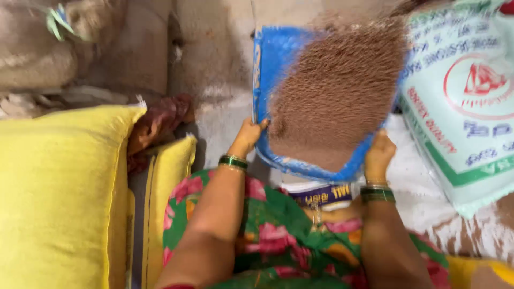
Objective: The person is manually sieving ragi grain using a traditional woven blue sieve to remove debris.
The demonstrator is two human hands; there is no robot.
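Both hands, left and right, grip the blue tray by its near rim, winnowing brown grain. Next likely calls for a steady toss, keeping the grain inside.

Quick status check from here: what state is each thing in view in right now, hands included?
Blue winnowing tray: held up, tilted, grain on it.
Brown grain: spread across the tray, blurred.
Left hand: gripping the tray's left rim.
Right hand: gripping the tray's lower right rim.
Yellow sack: full, lying at left.
White printed sack: full, lying at right.
Burlap sacks: stacked behind.
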